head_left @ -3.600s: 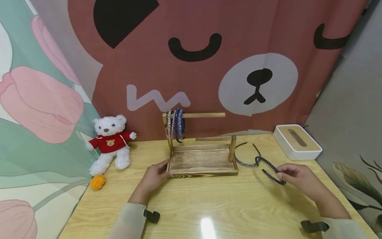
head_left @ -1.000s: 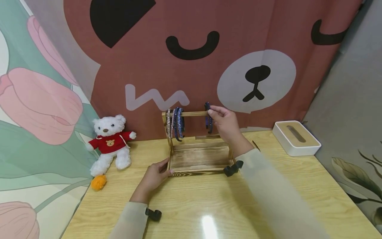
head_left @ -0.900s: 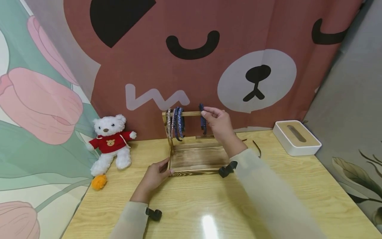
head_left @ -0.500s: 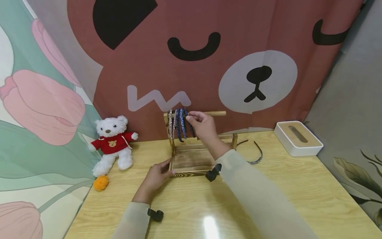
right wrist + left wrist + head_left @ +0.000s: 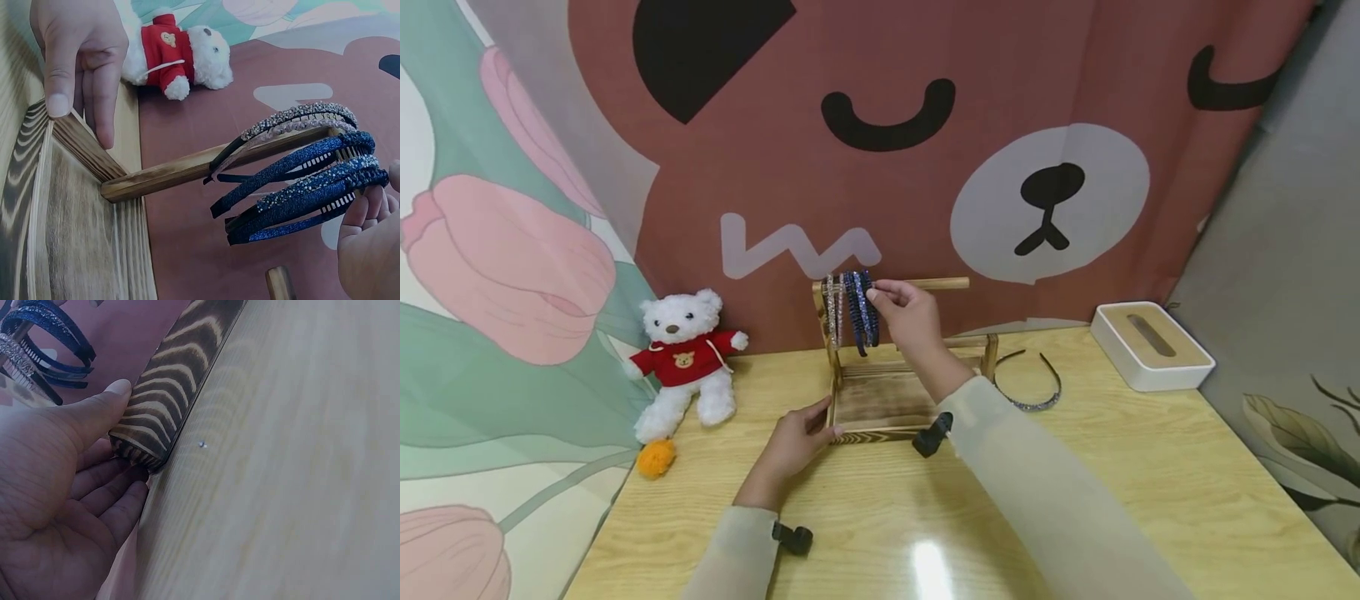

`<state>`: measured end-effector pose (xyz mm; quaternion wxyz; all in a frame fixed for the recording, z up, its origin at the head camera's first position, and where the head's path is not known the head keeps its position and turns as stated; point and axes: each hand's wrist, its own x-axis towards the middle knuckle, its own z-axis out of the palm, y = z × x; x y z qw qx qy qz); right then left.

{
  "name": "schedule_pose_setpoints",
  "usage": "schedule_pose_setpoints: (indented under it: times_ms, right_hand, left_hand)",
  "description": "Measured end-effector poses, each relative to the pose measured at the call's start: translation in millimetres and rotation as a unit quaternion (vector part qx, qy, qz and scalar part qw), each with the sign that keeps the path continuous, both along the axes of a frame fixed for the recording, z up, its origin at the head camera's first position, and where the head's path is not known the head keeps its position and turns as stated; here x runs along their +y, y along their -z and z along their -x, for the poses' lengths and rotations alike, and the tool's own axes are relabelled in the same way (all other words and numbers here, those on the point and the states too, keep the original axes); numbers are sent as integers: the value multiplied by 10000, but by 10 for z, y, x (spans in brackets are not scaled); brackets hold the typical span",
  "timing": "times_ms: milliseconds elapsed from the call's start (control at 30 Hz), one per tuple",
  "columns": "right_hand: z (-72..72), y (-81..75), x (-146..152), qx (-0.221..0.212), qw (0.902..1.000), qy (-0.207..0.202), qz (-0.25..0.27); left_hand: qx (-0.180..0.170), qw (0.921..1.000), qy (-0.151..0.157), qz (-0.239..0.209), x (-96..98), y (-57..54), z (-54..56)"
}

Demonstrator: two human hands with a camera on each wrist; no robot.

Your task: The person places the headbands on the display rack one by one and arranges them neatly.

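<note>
A wooden display rack (image 5: 887, 400) stands on the table, with a horizontal rod (image 5: 951, 283) along its top. Silver and pink glittery headbands (image 5: 294, 119) and blue ones hang at the rod's left end. My right hand (image 5: 913, 321) pinches the outermost dark blue headband (image 5: 294, 206), which is looped over the rod and rests close against its neighbours. My left hand (image 5: 793, 446) grips the rack's front left corner, thumb on the patterned front edge (image 5: 165, 394) and fingers around the side. A glittery headband (image 5: 1036, 407) lies on the table right of the rack.
A white teddy bear (image 5: 688, 367) in a red sweater sits left of the rack, with an orange pompom (image 5: 656, 458) by its foot. At the back right is a white tissue box (image 5: 1150, 346) with a wooden top. A bear-print curtain (image 5: 880, 192) hangs behind.
My right hand has brought the dark blue headband from the table's right side onto the rod and slid it left to the others. My left hand has stayed on the rack corner.
</note>
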<state>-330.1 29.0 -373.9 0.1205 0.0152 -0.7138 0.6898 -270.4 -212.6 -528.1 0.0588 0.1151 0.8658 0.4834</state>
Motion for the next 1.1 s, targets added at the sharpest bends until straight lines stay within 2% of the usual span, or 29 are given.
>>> schedule_pose_setpoints:
  times_ms: [200, 367, 500, 600, 700, 800, 833, 933, 967, 1033, 1100]
  right_hand:
    - [-64, 56, 76, 23, 9994, -18, -341]
    - [-259, 193, 328, 173, 9945, -250, -999]
    - [-486, 378, 742, 663, 9843, -450, -1570]
    - [-637, 546, 1140, 1172, 9693, -322, -2136]
    - [-756, 702, 1583, 1477, 9459, 75, -2887]
    - [-820, 834, 2008, 1285, 9158, 261, -3797]
    - [-825, 878, 2137, 1173, 9014, 233, -4163]
    - [-821, 976, 2447, 726, 8600, -205, -5046]
    - [-812, 1004, 2522, 605, 8493, -387, -5230]
    - [-789, 1057, 2628, 447, 8319, -685, -5489]
    - [-766, 1108, 2695, 393, 8221, -904, -5608]
  left_hand:
    - [-9, 10000, -36, 20, -22, -10, -5]
    - [26, 9999, -120, 67, -51, 14, -10]
    - [12, 10000, -1, 32, -38, 15, -17]
    - [-5, 10000, 83, 10, -23, -9, -12]
    - [49, 10000, 81, 15, 7, -4, -6]
    - [78, 9999, 78, 61, 12, -3, 8]
    - [94, 9999, 84, 79, 10, -2, 13]
    - [112, 9998, 80, 122, 0, 0, 17]
    - [103, 9999, 72, 117, -4, 2, 15]
    - [64, 9999, 53, 84, -5, 7, 11]
    - [26, 10000, 55, 54, 1, 17, 4]
